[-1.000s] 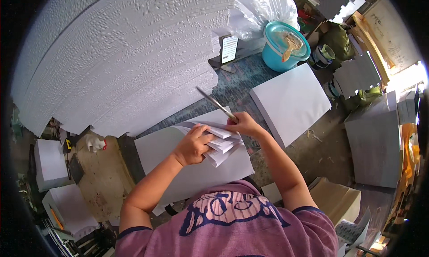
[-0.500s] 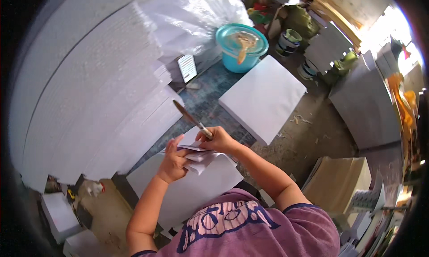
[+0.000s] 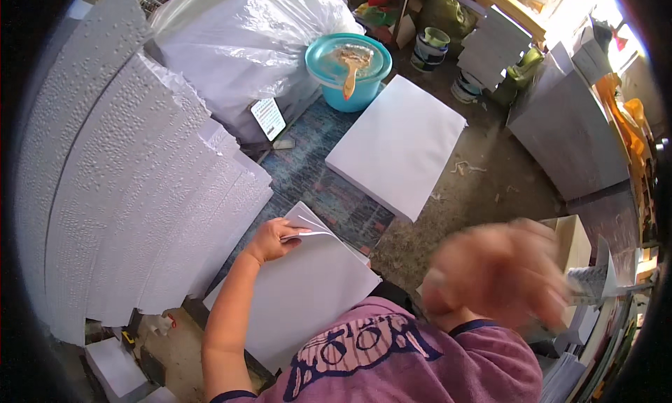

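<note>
head view: left hand (image 3: 269, 240) pinches folded sheets (image 3: 308, 233) at the far corner of the white stack (image 3: 301, 291) before the person; right hand (image 3: 500, 273) blurred, fingers' state unreadable. step: gathering sheets; next calls for steadying them.

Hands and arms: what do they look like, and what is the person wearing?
Both arms are bare below short sleeves. The shirt is purple-pink with dark blue trim at the sleeve edges and a dark blue and white pattern on it. The left hand wears no glove, and I see no ring or watch. The right hand is a blur, so its details cannot be told.
</note>
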A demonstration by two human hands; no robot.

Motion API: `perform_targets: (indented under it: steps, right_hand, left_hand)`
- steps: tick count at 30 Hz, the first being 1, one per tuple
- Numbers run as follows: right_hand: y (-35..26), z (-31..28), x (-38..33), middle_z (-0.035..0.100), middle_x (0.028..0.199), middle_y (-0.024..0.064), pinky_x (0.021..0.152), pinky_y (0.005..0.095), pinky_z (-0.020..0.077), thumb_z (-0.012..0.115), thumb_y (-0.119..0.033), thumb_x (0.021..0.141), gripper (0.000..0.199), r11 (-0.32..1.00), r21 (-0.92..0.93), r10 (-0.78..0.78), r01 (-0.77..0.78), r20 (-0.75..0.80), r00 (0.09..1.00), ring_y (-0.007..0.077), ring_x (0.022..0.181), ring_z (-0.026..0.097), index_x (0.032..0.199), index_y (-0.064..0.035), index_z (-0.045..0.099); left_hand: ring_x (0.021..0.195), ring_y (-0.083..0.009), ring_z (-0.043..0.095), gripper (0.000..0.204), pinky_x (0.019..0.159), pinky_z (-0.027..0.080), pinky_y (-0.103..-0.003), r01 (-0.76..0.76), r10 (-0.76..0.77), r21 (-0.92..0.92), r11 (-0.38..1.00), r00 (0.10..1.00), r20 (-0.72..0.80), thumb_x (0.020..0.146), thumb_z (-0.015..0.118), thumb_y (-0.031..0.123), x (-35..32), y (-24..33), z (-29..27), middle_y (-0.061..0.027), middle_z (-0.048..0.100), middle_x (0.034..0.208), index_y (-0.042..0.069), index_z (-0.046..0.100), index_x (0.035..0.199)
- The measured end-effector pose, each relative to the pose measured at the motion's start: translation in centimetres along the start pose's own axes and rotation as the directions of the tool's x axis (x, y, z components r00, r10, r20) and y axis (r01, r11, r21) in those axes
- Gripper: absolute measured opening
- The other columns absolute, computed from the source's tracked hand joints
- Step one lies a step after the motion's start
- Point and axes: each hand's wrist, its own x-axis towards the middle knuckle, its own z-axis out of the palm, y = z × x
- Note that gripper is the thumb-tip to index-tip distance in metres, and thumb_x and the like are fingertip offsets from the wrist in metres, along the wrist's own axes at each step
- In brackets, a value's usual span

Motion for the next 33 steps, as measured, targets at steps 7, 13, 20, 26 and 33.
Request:
perform_targets:
  steps: [7,13,20,26,33]
  right_hand:
    - [-2.8,2.5,4.4,0.056,0.116,-0.01,0.046,0.0236,0.0269,0.05,0.0,0.089,0.024,0.561,0.46,-0.786,0.689,0.032,0.618,0.0089,0.06,0.045,0.096,-0.0144,0.068]
    - [3.1,2.2,-0.8,0.058,0.08,0.0018,0.045,0.0254,0.0339,0.05,-0.014,0.091,0.02,0.765,0.622,-0.328,0.168,0.151,0.933,0.0133,0.051,0.043,0.082,-0.0047,0.065]
    - [23.8,-1.1,-8.0,0.061,0.096,0.0124,0.072,0.0363,0.0488,0.058,-0.004,0.08,0.013,0.639,-0.654,0.64,-0.405,0.16,0.751,0.0287,0.084,0.061,0.089,-0.0047,0.066]
    - [26.8,1.9,-9.8,0.057,0.099,0.0138,0.078,0.0423,0.0479,0.073,-0.02,0.071,0.023,0.374,-0.911,0.832,-0.172,0.247,0.496,0.0329,0.093,0.059,0.087,-0.005,0.064]
    - [27.9,1.8,-10.3,0.06,0.092,0.0132,0.076,0.0411,0.0483,0.071,-0.023,0.07,0.021,0.495,-0.857,0.78,-0.145,0.364,0.51,0.0332,0.087,0.06,0.08,-0.0048,0.067]
  left_hand:
    - [0.097,-0.0285,0.057,0.043,0.093,0.044,-0.04,-0.244,0.252,0.108,0.964,0.966,-0.062,0.063,0.071,0.011,-2.9,2.2,-0.5,-0.0047,0.065,0.108,0.024,0.07,0.104]
    - [0.109,-0.0289,0.055,0.041,0.1,0.038,-0.045,-0.247,0.269,0.303,0.92,0.963,-0.03,0.064,0.06,0.006,-7.3,2.4,1.0,-0.0025,0.061,0.12,0.021,0.071,0.1]
    - [0.1,-0.0277,0.053,0.036,0.091,0.043,-0.037,-0.387,0.424,0.331,0.861,0.905,-0.045,0.062,0.06,0.008,-7.6,5.6,1.4,-0.006,0.064,0.101,0.006,0.07,0.096]
    - [0.097,-0.0291,0.053,0.047,0.094,0.041,-0.039,-0.332,0.38,0.423,0.843,0.925,-0.031,0.066,0.062,0.014,-9.5,5.4,2.2,-0.0108,0.061,0.085,-0.004,0.062,0.109]
    - [0.101,-0.0294,0.052,0.045,0.098,0.039,-0.042,-0.33,0.391,0.419,0.846,0.918,-0.068,0.067,0.061,0.012,-9.6,5.8,2.4,-0.0115,0.058,0.084,-0.003,0.062,0.109]
